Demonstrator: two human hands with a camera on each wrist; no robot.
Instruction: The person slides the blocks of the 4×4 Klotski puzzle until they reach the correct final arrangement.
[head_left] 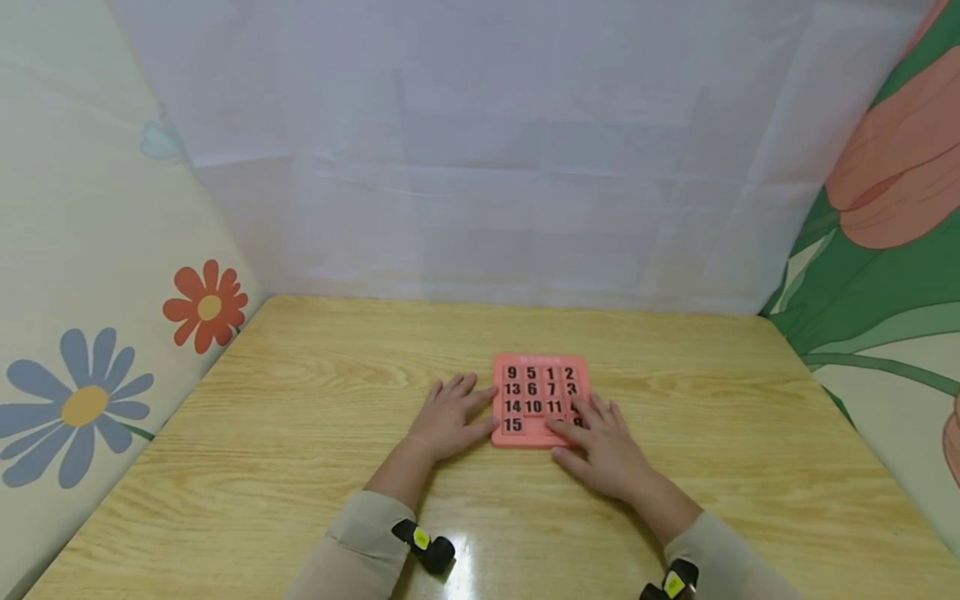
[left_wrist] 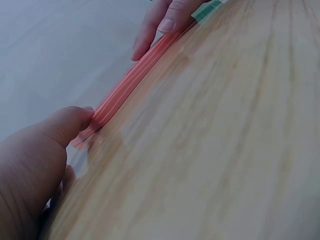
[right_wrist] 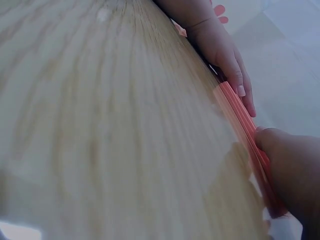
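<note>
A pink sliding number puzzle (head_left: 538,359) lies flat on the wooden table, its tiles printed with black numbers. The bottom row shows a gap just right of the 15 tile (head_left: 513,425). My left hand (head_left: 448,419) rests at the puzzle's left side, thumb and forefinger against the edge, other fingers spread on the table. From the right, my right hand (head_left: 609,450) reaches over the board; its forefinger touches the bottom-row tiles and partly covers them. Its thumb (right_wrist: 272,140) lies at the front edge. Both wrist views show the puzzle's ridged pink side (left_wrist: 125,87).
The wooden table (head_left: 337,350) extends around the puzzle. A white cloth (head_left: 480,167) hangs behind it, with flower-patterned panels (head_left: 82,400) at both sides. Black wrist cameras (head_left: 435,552) are strapped over the sleeves.
</note>
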